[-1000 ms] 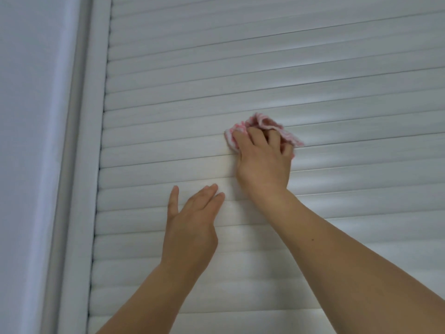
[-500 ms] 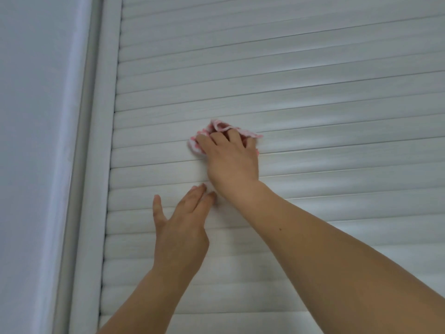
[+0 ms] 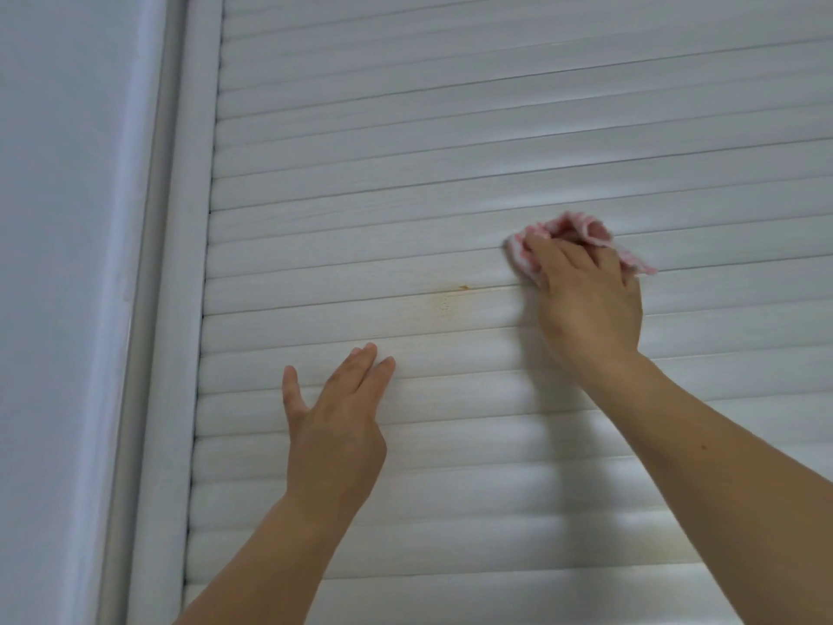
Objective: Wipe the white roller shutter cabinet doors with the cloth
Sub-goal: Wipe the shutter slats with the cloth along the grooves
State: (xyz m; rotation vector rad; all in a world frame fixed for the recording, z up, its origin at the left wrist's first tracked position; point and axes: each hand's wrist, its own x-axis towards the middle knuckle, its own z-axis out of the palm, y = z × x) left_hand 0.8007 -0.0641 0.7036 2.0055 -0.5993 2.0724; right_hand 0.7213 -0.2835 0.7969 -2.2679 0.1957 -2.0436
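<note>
the white roller shutter door fills most of the view, its horizontal slats running from the frame at the left out past the right edge. the right hand sits at about two o'clock from the centre of the view, palm toward the slats, pressing a bunched pink and white cloth against the door. its fingers are curled over the cloth and grip it; the cloth sticks out above the knuckles at twelve o'clock and to the right at three o'clock, with a pale corner showing just left of the fingertips. the right forearm runs down toward five o'clock and out of the corner.

the left hand lies at about seven o'clock from the centre, well apart from the cloth. its fingers are straight and close together, pointing toward one o'clock, with the tips resting on a slat and the thumb spread out toward eleven o'clock. it holds nothing.

between the two hands, at about nine o'clock from the cloth, a faint yellow-brown stain marks the door along one slat joint and the slat below it.

the door's white frame post stands upright at the left of the slats, and beyond it at nine o'clock is a plain pale wall.
</note>
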